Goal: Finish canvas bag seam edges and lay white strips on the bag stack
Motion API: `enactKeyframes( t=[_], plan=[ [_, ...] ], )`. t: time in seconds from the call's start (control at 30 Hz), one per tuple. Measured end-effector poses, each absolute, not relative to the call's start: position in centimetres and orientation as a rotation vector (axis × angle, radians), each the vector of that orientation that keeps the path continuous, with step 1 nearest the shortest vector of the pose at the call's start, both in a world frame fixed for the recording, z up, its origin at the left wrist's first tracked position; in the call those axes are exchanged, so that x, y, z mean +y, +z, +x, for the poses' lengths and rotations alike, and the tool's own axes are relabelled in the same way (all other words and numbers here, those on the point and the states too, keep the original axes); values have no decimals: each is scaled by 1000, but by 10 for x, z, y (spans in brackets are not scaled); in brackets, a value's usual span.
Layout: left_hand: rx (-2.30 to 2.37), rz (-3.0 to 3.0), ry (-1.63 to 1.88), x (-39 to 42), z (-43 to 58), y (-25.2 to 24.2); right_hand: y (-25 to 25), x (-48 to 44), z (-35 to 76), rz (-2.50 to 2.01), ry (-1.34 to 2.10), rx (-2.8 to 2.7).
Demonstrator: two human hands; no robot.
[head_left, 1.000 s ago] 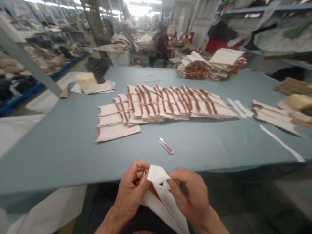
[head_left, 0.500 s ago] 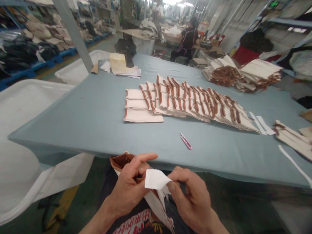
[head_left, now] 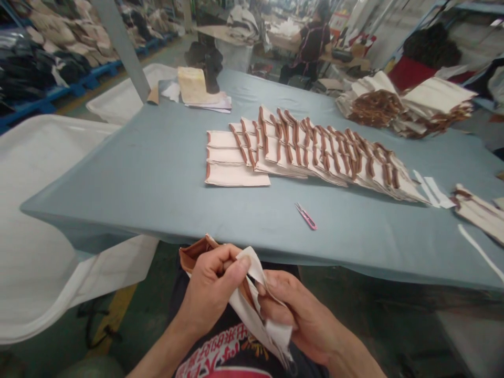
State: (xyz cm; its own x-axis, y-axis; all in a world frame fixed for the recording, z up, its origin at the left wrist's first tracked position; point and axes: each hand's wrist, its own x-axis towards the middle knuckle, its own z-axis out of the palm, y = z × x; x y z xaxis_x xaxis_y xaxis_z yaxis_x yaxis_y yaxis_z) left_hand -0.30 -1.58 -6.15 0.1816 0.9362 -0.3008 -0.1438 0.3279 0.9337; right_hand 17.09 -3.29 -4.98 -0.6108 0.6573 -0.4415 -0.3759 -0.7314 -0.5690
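Lower centre, left hand and right hand pinch a thin white cloth-like strip; uneven tension could twist it.

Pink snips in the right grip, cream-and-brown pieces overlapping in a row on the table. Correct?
No: the head view shows the pink snips lying on the table, while the right grip holds the white strip. The cream-and-brown pieces do overlap in a row there.
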Motion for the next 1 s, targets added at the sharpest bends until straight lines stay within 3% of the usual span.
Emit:
enactKeyframes(
  t=[0.13,0.3,0.43,0.6,1.0],
  plan=[
    [1209,874,886,-15,-4,-62,-56,-33,188,-803,2445,-609],
    [1223,808,834,-14,0,-60,-58,-31,220,-932,2387,-1073],
    [1225,828,795,-16,7,-54,-48,-26,235,-1179,2035,-1552],
    [1224,875,792,-17,15,-49,-39,-19,235,-1259,1500,-1746],
    [1276,1389,862,-22,27,-27,-46,-19,207,-1086,1195,-1548]
  ],
)
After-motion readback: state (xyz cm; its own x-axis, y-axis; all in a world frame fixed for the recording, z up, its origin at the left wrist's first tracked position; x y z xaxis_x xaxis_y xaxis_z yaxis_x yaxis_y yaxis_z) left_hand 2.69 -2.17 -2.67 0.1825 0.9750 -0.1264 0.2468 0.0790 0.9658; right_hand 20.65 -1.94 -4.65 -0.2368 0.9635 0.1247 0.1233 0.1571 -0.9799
